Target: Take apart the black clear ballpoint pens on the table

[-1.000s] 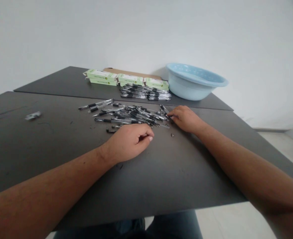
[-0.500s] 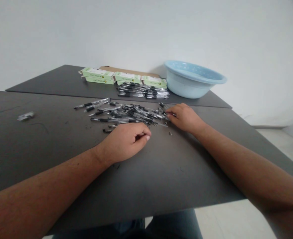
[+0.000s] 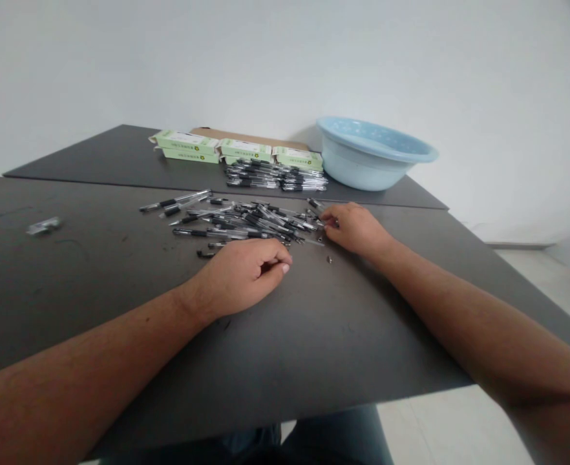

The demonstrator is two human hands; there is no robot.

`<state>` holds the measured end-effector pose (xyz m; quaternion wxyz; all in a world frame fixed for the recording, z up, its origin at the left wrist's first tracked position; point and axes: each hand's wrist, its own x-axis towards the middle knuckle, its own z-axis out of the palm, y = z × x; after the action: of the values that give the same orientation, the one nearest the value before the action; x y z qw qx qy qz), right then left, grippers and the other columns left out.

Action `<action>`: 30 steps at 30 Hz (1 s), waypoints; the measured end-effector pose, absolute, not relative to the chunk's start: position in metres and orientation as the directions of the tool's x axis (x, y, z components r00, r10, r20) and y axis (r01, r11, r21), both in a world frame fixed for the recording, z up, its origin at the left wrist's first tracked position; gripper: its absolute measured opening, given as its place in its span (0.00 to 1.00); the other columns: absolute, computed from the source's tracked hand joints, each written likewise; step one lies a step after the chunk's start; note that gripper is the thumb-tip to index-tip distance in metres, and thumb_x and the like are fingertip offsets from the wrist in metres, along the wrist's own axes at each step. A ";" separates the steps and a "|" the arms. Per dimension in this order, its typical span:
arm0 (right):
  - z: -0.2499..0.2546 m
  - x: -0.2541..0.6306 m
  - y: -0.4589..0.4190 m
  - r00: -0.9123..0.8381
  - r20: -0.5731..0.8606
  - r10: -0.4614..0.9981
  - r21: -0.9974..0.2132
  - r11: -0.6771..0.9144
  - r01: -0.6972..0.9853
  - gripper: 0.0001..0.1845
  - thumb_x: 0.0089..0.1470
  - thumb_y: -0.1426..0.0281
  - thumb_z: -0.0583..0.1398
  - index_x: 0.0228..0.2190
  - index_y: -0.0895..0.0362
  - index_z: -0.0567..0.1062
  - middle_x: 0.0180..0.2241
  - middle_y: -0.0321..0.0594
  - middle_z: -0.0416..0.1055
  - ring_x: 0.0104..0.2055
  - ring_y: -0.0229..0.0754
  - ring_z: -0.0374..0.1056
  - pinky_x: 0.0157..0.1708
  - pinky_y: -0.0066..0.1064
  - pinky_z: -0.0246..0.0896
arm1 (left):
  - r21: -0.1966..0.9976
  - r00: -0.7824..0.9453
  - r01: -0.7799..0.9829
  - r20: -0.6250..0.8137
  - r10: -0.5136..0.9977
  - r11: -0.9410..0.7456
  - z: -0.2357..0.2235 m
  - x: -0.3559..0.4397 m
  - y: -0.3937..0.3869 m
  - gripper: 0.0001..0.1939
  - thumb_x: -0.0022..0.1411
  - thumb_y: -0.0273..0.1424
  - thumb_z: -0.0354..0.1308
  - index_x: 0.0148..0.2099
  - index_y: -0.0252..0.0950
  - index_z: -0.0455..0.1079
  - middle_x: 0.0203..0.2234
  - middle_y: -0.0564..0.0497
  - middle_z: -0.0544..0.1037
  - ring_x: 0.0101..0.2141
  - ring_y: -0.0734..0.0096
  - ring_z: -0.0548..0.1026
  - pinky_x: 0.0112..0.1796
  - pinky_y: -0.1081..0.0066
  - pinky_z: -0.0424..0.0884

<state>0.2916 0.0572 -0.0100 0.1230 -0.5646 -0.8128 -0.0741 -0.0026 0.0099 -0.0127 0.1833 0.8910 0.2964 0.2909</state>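
A loose pile of pens and pen parts point(image 3: 260, 219), black and clear, lies on the grey table. My left hand point(image 3: 246, 271) rests in front of the pile, its fingers curled and the thumb against the forefinger. Whatever it may hold is hidden. At the pile's right edge is my right hand point(image 3: 355, 227), fingers bent down among small parts, thumb close to the forefinger. I cannot make out what its fingertips hold. A small metal pen tip point(image 3: 329, 259) lies just in front of it, and a pen point(image 3: 314, 205) lies behind its fingers.
Behind the pile are stacked bundles of pens point(image 3: 275, 175). Green and white boxes point(image 3: 188, 147) stand in a row behind them, with a brown cardboard piece point(image 3: 256, 138) at the back. A light blue basin point(image 3: 372, 161) stands at right. A clear plastic packet point(image 3: 44, 225) lies far left.
The whole view has shifted slightly. Both hands stay in nearly the same places, the right one still at the pile's right edge.
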 end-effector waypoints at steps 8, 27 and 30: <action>0.024 0.307 0.033 -0.262 0.267 0.927 -0.246 0.328 0.912 0.15 0.51 0.69 0.62 0.42 0.54 0.81 0.34 0.37 0.80 0.36 0.43 0.74 0.38 0.32 0.65 | 0.502 0.631 0.447 0.409 0.659 -0.740 -0.012 -0.001 0.010 0.07 0.65 0.30 0.58 0.42 0.38 0.77 0.32 0.55 0.81 0.33 0.72 0.78 0.35 0.72 0.67; 0.012 0.256 0.002 -0.681 0.076 0.729 -0.297 0.668 0.682 0.16 0.48 0.78 0.62 0.41 0.56 0.78 0.36 0.39 0.76 0.39 0.43 0.70 0.41 0.32 0.62 | 0.484 0.630 0.457 0.416 0.656 -0.746 -0.012 0.000 0.010 0.06 0.66 0.29 0.58 0.41 0.38 0.76 0.31 0.55 0.80 0.32 0.72 0.77 0.35 0.72 0.67; 0.007 0.271 0.018 -0.532 0.253 0.808 -0.232 0.584 0.778 0.20 0.51 0.76 0.61 0.47 0.58 0.77 0.43 0.44 0.77 0.42 0.46 0.71 0.45 0.35 0.64 | 0.482 0.632 0.456 0.417 0.653 -0.749 -0.012 -0.001 0.010 0.06 0.66 0.29 0.58 0.41 0.38 0.76 0.31 0.55 0.80 0.33 0.72 0.77 0.35 0.72 0.66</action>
<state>0.2709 0.0177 0.0070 0.1684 -0.4537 -0.8739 0.0454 -0.0007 0.0101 -0.0118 0.1680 0.8877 0.3122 0.2938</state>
